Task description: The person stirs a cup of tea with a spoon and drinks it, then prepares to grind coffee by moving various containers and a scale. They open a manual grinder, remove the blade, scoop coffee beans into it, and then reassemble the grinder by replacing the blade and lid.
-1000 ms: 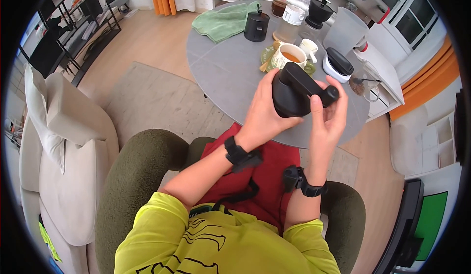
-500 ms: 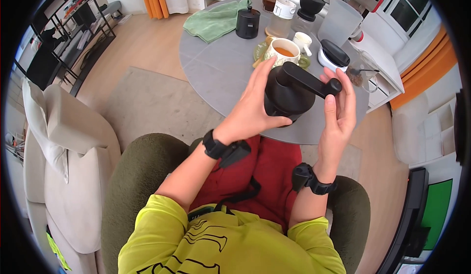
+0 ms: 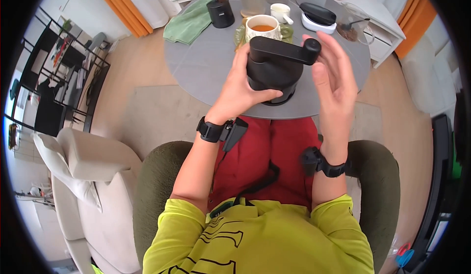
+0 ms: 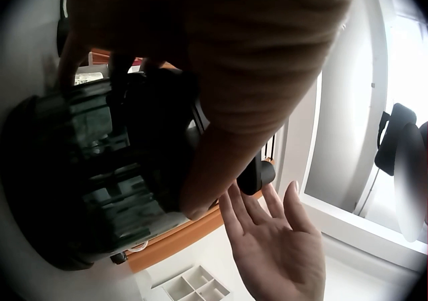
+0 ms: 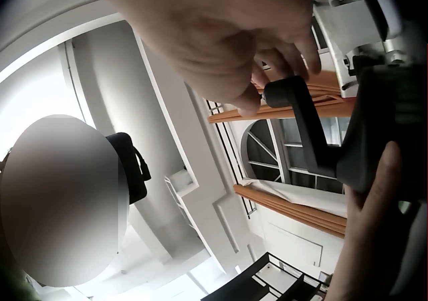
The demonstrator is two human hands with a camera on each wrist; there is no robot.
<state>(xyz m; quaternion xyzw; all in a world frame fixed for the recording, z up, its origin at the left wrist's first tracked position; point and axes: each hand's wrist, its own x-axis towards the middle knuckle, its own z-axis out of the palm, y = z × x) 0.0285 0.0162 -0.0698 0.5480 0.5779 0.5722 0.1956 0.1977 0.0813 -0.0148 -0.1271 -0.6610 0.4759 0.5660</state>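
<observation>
My left hand (image 3: 240, 85) grips a black hand coffee grinder (image 3: 275, 72) around its body, thumb across the near side. The grinder is upright and overlaps the near part of the round table. Its crank arm (image 3: 279, 50) points right and ends in a round knob (image 3: 311, 51). Beside that knob is my right hand (image 3: 338, 82), its fingertips at the far side and the thumb on the near side. In the left wrist view the right palm (image 4: 277, 247) faces up with fairly straight fingers at the knob. The grinder's lower part looks dark and see-through there.
Behind the grinder on the grey table (image 3: 196, 68) stands a cream mug (image 3: 254, 38) of orange-brown drink. Near it are a small white cup (image 3: 280, 13), a black lidded pot (image 3: 221, 13) by a green towel (image 3: 181, 32), a white-and-black device (image 3: 318, 17) and a glass jug (image 3: 358, 28).
The head view has tilted down and turned. Both hands and the grinder now appear higher and more to the left or upright, with the crank arm closer to level. The left hand keeps its grip.
</observation>
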